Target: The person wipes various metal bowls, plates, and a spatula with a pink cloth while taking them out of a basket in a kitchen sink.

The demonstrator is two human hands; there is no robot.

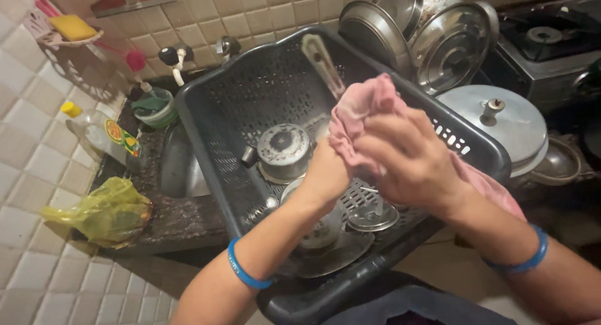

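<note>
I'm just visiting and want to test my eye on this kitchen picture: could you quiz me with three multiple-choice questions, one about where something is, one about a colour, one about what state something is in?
1. Where does the small steel pot sit?
A. On the stove
B. Inside the dark plastic basket
C. On the wall shelf

2. What colour is the cloth?
A. Pink
B. Green
C. White

3. How do the hands stand?
A. Both resting flat and empty
B. One is out of view
C. Both grip the cloth

Answers:
1 B, the basket's perforated walls surround the pot.
2 A, it shows pink above the fingers.
3 C, the left hand and right hand close around it together.
</note>
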